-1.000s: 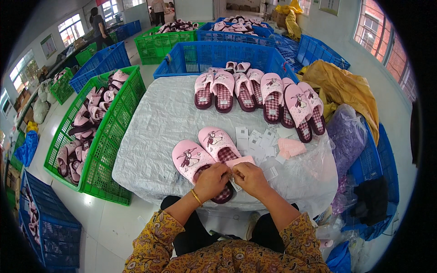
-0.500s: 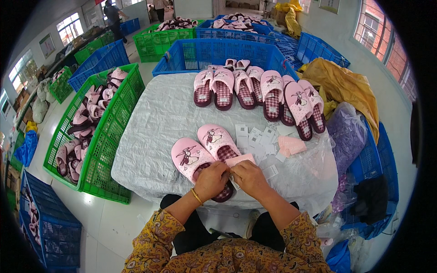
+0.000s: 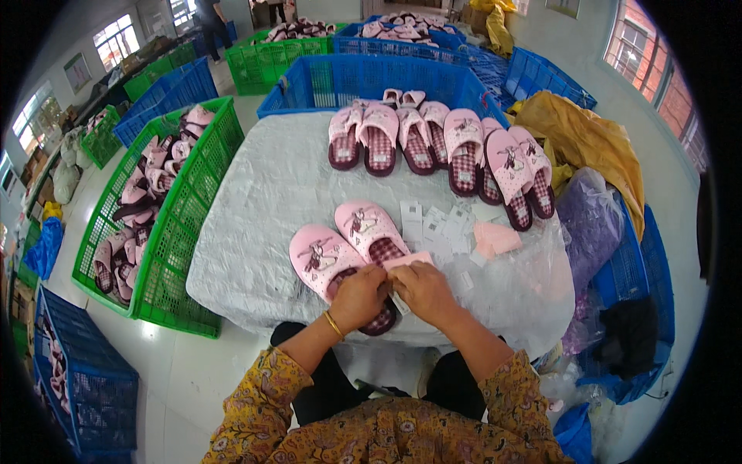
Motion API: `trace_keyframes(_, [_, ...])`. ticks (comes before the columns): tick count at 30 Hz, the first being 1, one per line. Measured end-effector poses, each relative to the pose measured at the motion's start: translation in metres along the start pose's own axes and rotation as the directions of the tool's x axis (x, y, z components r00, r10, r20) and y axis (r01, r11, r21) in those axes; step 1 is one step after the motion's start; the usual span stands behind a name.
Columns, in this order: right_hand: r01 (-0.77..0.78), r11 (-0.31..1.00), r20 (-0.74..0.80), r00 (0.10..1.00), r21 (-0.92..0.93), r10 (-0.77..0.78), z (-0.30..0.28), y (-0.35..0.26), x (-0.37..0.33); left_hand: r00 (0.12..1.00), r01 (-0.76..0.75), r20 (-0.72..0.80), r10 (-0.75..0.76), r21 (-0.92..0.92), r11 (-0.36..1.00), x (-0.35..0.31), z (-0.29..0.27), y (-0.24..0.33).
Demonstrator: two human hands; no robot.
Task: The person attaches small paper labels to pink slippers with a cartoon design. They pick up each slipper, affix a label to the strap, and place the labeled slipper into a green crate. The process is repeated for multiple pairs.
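A pair of pink slippers with a printed animal figure and dark checked insoles lies in front of me: a left slipper point(image 3: 318, 251) and a right slipper point(image 3: 367, 223). Over their heel ends, my left hand point(image 3: 359, 296) and my right hand point(image 3: 425, 294) meet, fingertips pinched together. Between them is a small pink card point(image 3: 407, 260), with a bit of white tag showing below it. What exactly lies under the fingertips is hidden. Just beyond my right hand are scattered white tags point(image 3: 434, 224) and a stack of pink cards point(image 3: 495, 238).
Several finished-looking slippers point(image 3: 379, 139) stand along the far side of the wrapped, silvery work surface point(image 3: 247, 209). A green crate point(image 3: 182, 224) of slippers is at left, a blue crate point(image 3: 379, 81) behind. Yellow sheeting point(image 3: 580, 139) and purple plastic bags point(image 3: 591, 224) crowd the right.
Both hands stay at the pink card with little movement between them. The whole view has shifted slightly. In the background, a person at the far left has moved a little.
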State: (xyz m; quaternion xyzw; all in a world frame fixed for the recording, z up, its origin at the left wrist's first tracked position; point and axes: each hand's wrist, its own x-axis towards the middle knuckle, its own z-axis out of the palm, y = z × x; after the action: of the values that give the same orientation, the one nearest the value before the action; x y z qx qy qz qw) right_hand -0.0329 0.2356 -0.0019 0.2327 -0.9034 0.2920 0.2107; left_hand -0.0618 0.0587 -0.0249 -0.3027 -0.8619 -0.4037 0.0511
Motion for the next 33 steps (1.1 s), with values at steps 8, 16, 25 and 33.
trace_keyframes(8, [-0.376, 0.857, 0.131, 0.926, 0.353, 0.353, 0.005, 0.003, -0.002, 0.999, 0.016, 0.050, -0.010, -0.127, 0.992, 0.003, -0.014, -0.008])
trace_keyframes(16, [-0.391, 0.812, 0.090, 0.915, 0.433, 0.393, 0.005, 0.004, -0.011, 0.985, 0.140, 0.142, -0.100, -0.310, 0.940, 0.007, -0.008, -0.007])
trace_keyframes(25, [-0.271, 0.945, -0.050, 0.957, 0.184, 0.285, 0.007, -0.003, -0.002, 0.975, -0.114, -0.201, 0.100, -0.058, 0.992, -0.008, -0.020, 0.020])
trace_keyframes(33, [-0.258, 0.957, 0.315, 0.904, -0.136, 0.288, 0.014, -0.038, 0.066, 0.729, 0.030, -0.680, -0.078, -0.082, 0.996, -0.034, -0.069, -0.042])
